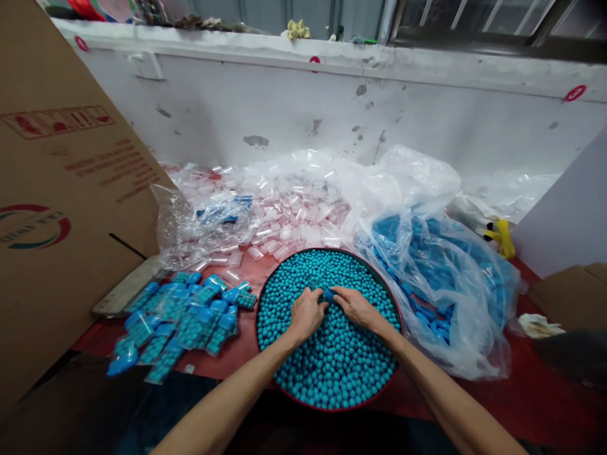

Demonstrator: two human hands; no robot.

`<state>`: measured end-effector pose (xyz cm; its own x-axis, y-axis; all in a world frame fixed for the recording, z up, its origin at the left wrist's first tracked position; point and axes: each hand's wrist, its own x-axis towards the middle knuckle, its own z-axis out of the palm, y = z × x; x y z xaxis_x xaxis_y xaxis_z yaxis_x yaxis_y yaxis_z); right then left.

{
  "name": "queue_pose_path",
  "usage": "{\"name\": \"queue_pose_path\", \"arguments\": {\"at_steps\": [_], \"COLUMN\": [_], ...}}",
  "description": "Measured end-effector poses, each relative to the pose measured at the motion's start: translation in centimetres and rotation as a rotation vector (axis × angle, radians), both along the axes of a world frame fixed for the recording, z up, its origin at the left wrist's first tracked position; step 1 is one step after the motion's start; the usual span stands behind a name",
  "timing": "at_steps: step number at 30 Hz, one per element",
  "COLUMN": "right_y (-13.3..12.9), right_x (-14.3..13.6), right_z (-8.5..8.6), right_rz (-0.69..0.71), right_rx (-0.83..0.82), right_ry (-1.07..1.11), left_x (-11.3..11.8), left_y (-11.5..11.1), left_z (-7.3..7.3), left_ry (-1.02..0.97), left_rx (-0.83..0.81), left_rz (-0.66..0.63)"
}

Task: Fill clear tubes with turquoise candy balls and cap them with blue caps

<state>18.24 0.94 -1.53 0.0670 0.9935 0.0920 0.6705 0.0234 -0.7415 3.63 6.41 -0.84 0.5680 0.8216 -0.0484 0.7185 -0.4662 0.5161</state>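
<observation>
Over a round tub (pixel 399 316) of small turquoise balls (pixel 332 373), my two hands meet near the middle. My right hand (pixel 356 308) pinches a blue cap (pixel 329 295) between thumb and fingers. Right beside it, my left hand (pixel 307 313) is closed around a small clear container, mostly hidden by the fingers. On the left of the table lies a pile of clear containers filled with turquoise balls and topped with blue caps (pixel 190 309). Loose blue caps (pixel 434 319) spill from a large clear plastic bag (pixel 467 316) on the right.
Many clear plastic containers (pixel 303 221) are heaped behind the tub on the red table (pixel 241 360). A tall cardboard box (pixel 61 189) stands at left, with a crumpled clear bag (pixel 190 221) beside it. A white wall (pixel 294 107) closes off the back. Something yellow (pixel 504 239) lies far right.
</observation>
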Motion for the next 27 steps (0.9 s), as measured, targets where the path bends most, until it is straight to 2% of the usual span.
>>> {"name": "queue_pose_path", "arguments": {"at_steps": [5,7,10,13,15,17,20,23,27], "right_y": [-0.8,-0.9,-0.9,-1.0,-1.3,-1.8,-2.4,-2.7,-2.8], "right_x": [0.1,0.1,0.0,-0.5,-1.2,-1.9,-2.4,-2.2,-2.1], "right_z": [0.4,0.6,1.1,1.6,1.8,1.9,2.0,2.1,2.3], "right_rz": [0.043,0.013,-0.086,-0.174,-0.149,-0.080,-0.016,-0.025,-0.104], "right_rx": [-0.106,-0.082,0.021,0.125,0.168,0.172,0.154,0.105,0.027], "right_ry": [0.305,0.342,0.273,0.164,0.072,-0.019,-0.058,0.123,0.361], "left_x": [-0.6,-0.9,-1.3,-1.4,-1.5,-1.7,-2.1,-2.3,-2.5], "left_y": [0.3,0.4,0.4,0.3,0.1,-0.2,-0.6,-0.9,-1.3], "left_z": [0.1,0.1,0.2,0.4,0.5,0.7,0.9,1.1,1.2], "left_ry": [-0.197,-0.277,-0.408,-0.527,-0.569,-0.609,-0.663,-0.691,-0.708], "left_rx": [-0.062,-0.121,-0.223,-0.496,-0.689,-0.783,-0.818,-0.838,-0.851], "left_rz": [-0.100,-0.121,-0.109,-0.095,-0.091,-0.092,-0.099,-0.097,-0.125]}}
